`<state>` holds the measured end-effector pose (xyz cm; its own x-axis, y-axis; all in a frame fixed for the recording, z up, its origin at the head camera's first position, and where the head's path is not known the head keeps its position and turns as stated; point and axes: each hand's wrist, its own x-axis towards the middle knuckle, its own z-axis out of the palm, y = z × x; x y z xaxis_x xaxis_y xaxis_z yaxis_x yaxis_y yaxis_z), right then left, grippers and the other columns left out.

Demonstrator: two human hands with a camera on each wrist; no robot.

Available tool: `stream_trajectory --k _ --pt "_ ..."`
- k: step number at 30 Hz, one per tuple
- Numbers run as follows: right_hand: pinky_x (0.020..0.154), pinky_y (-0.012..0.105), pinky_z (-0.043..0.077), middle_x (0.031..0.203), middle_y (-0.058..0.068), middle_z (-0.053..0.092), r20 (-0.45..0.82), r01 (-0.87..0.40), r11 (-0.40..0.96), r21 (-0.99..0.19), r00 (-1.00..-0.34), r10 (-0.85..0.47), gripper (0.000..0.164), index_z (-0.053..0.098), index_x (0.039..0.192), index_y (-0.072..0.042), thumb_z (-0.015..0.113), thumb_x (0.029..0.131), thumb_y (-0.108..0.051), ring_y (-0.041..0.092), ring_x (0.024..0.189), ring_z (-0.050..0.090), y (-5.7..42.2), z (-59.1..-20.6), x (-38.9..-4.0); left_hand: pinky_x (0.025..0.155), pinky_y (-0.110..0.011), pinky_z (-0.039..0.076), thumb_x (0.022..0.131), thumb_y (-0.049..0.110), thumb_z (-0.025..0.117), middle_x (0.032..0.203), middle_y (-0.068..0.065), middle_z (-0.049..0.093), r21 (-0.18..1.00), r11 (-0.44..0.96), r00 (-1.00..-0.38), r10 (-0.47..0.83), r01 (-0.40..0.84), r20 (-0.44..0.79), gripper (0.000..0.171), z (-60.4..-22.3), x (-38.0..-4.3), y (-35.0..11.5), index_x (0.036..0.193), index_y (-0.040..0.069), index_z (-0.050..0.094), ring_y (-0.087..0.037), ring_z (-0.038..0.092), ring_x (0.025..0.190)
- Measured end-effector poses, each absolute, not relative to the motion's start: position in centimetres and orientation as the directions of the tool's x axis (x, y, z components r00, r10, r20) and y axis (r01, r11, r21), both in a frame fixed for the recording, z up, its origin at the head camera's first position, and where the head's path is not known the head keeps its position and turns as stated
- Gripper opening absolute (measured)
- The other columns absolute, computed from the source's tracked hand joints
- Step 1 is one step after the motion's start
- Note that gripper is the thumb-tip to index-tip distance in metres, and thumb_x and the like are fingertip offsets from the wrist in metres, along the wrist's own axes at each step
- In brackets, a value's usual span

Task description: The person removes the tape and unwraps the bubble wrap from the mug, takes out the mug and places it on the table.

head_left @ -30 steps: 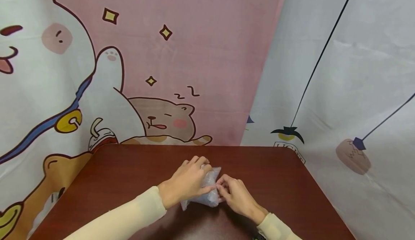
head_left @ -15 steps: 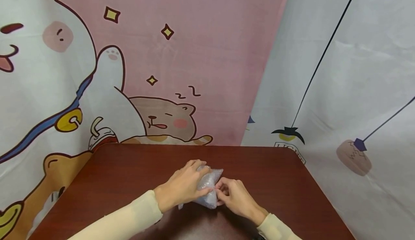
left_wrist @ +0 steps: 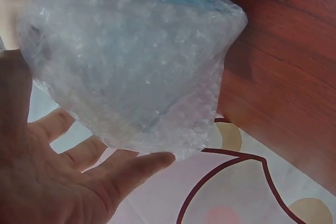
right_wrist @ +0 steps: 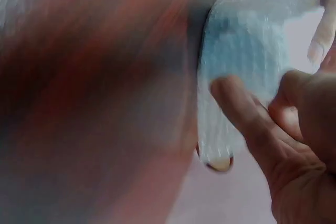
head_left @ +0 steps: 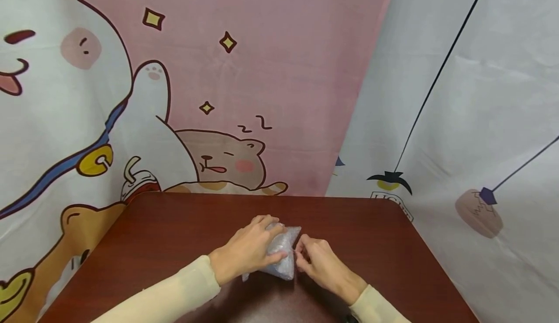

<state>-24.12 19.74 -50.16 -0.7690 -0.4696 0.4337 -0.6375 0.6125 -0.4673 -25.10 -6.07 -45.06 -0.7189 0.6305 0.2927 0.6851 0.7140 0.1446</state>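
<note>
A pouch-shaped package wrapped in clear bubble wrap (head_left: pixel 284 255) is held tilted over the table, with something bluish showing through the film. My left hand (head_left: pixel 244 252) grips it from the left, thumb on the near face and fingers over the top. In the left wrist view the package (left_wrist: pixel 131 61) fills the space above the spread fingers. My right hand (head_left: pixel 320 265) is at its right end, with bent fingertips close to the edge. From the right wrist, one finger (right_wrist: pixel 236 103) reaches across the bubble wrap (right_wrist: pixel 252 51); whether the fingertips pinch its edge I cannot tell.
The reddish-brown wooden table (head_left: pixel 196 226) lies under both hands. Behind it and to the sides hangs a cloth backdrop (head_left: pixel 284 71) with cartoon animals, right up to the table's far edge.
My right hand has drawn slightly right, away from the package's end, after its fingertips were on the edge. The left hand keeps its hold; the package turned a little earlier on.
</note>
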Motion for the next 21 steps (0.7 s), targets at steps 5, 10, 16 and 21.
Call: stream_trajectory --k 5,10,16,21 --pt "0.058 0.012 0.056 0.079 -0.004 0.074 0.508 -0.657 0.611 -0.442 -0.745 -0.433 0.019 0.068 0.102 -0.007 0.077 0.103 0.010 -0.004 0.067 0.070 20.9 -48.2 -24.4 0.082 -0.051 0.075 0.105 0.051 0.087 0.158 -0.016 0.071 0.116 0.720 -0.714 0.631 0.685 0.303 0.055 -45.2 -25.1 -5.7 0.147 0.017 0.077 -0.045 0.070 0.145" --pt "0.062 0.017 0.058 0.087 -0.006 0.075 0.507 -0.670 0.631 -0.391 -0.729 -0.460 0.018 0.070 0.101 -0.011 0.081 0.101 0.004 -0.005 0.072 0.067 21.0 -47.1 -24.7 0.085 -0.055 0.075 0.105 0.051 0.087 0.159 -0.018 0.071 0.135 0.737 -0.737 0.606 0.662 0.300 0.057 -45.0 -25.0 -5.7 0.148 0.015 0.076 -0.046 0.070 0.145" --pt "0.066 0.023 0.065 0.093 -0.003 0.080 0.504 -0.657 0.606 -0.449 -0.746 -0.435 0.021 0.069 0.106 -0.011 0.083 0.099 0.004 -0.001 0.078 0.075 21.3 -47.7 -24.4 0.082 -0.058 0.075 0.106 0.051 0.085 0.163 -0.019 0.068 0.160 0.738 -0.747 0.603 0.655 0.280 0.058 -45.1 -24.8 -5.7 0.152 0.016 0.075 -0.048 0.067 0.150" --pt "0.079 0.025 0.068 0.111 0.003 0.087 0.432 -0.641 0.526 -0.559 -0.766 -0.475 0.030 0.068 0.132 -0.005 0.078 0.105 0.005 0.008 0.094 0.084 21.7 -48.1 -24.6 0.083 -0.057 0.075 0.107 0.052 0.085 0.164 -0.018 0.068 0.144 0.740 -0.744 0.604 0.657 0.286 0.058 -45.2 -24.8 -5.8 0.151 0.017 0.075 -0.047 0.066 0.150"
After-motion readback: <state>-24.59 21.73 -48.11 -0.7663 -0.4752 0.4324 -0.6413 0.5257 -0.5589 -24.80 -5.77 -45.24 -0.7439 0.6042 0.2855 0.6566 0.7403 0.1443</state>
